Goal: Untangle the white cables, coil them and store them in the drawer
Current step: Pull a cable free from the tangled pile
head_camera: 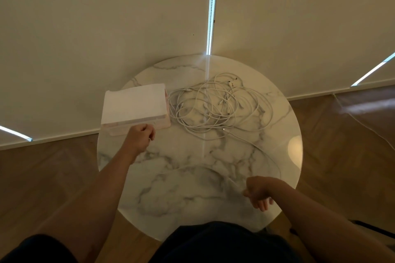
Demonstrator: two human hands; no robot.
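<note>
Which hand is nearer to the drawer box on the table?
Left. The left hand is at the front edge of the drawer box; the right hand is far away, near the table front edge.

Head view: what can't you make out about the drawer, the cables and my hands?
All in the head view:
- drawer: the middle of its front is covered by the left hand, so whether there is a handle there, and whether the curled fingers grip it, cannot be told.
- white cables: the strands overlap and are too thin to count.
- right hand: blurred, so it is unclear whether it holds a strand.
</note>
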